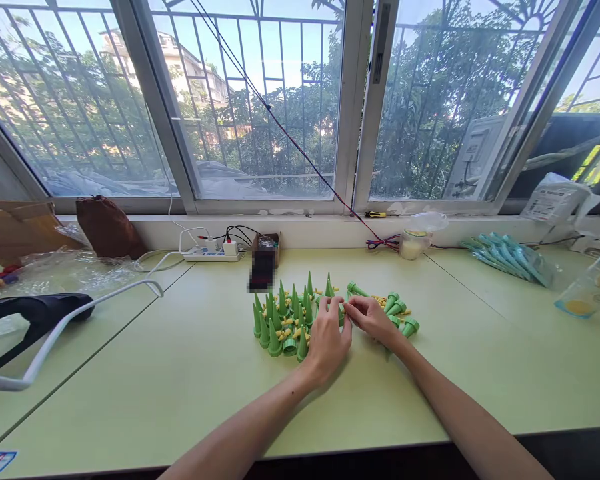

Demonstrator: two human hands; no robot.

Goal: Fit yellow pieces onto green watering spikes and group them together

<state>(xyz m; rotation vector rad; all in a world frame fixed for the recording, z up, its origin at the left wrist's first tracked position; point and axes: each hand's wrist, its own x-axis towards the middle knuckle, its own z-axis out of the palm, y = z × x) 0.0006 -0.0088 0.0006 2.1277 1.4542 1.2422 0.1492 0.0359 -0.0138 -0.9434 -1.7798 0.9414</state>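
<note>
Green plastic cones with wide ribbed caps (pixel 275 343), which look like plant watering spikes, stand and lie in a cluster around my hands. Small yellow valve pieces (pixel 285 333) lie among them. My left hand (pixel 329 337) is closed around a green spike (pixel 341 313) at the cluster's right side, its fingers partly covering it. Meeting it from the right, my right hand (pixel 373 317) has thumb and fingers pinched together at the left fingertips. What lies in that pinch is too small to make out. Several loose green spikes (pixel 410 327) rest beyond my right hand.
Behind the cluster are a small box (pixel 273 247) and a white power strip (pixel 213 253). A white cable (pixel 100 310) and a black object (pixel 40 320) lie left. At right are a jar (pixel 413 245), blue-green packets (pixel 510 257) and a clear plastic bag (pixel 587 290).
</note>
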